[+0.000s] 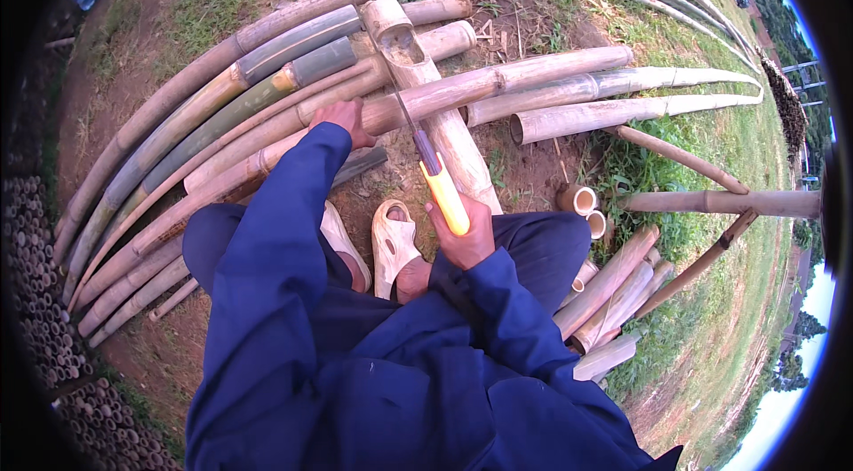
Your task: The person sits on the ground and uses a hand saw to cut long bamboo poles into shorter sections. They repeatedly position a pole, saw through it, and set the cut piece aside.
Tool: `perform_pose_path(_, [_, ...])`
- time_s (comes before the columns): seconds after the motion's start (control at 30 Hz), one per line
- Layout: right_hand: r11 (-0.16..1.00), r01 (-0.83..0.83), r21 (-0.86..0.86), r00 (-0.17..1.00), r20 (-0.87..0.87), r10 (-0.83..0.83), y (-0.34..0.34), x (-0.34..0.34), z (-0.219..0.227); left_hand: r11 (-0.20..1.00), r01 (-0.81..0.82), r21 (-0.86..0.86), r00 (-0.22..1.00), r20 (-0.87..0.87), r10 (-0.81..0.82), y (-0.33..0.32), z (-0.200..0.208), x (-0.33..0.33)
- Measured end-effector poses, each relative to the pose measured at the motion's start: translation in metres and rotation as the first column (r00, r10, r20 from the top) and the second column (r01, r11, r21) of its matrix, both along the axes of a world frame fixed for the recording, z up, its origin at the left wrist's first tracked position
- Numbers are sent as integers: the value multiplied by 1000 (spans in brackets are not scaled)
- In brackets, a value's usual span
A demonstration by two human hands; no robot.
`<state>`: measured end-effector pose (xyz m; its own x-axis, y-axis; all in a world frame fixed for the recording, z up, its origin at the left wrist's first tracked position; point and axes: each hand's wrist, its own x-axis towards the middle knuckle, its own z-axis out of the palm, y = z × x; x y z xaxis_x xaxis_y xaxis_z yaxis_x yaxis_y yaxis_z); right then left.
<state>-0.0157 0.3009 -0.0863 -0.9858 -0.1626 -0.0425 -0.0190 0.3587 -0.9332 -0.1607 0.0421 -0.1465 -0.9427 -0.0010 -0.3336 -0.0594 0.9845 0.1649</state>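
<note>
A long bamboo pole (542, 69) lies crosswise in front of me, resting over a pale, notched log (451, 138). My left hand (349, 123) grips this pole just left of the log. In my right hand (468, 235) is a hand saw (442, 191), held by its yellow handle. Its thin blade points away from me and meets the pole close to the log. How deep the blade sits in the bamboo I cannot tell. My fingers partly hide the pole's surface on the left.
Several more bamboo poles (258, 58) lie alongside on the left, others (622, 107) at the right. Short cut pieces (613, 289) are piled by my right knee. A bamboo frame (711, 202) stands at right. Stacked bamboo ends (40, 284) line the far left. My sandals (393, 244) are below the pole.
</note>
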Motion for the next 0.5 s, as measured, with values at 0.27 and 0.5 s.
perform_pose_path(0.27, [1000, -8, 15, 999, 41, 7, 60, 96, 28, 1000, -19, -21, 999, 36, 20, 1, -9, 5])
perform_pose_path(0.5, [1000, -22, -3, 1000, -5, 21, 9, 20, 3, 999, 3, -38, 999, 44, -2, 2, -7, 4])
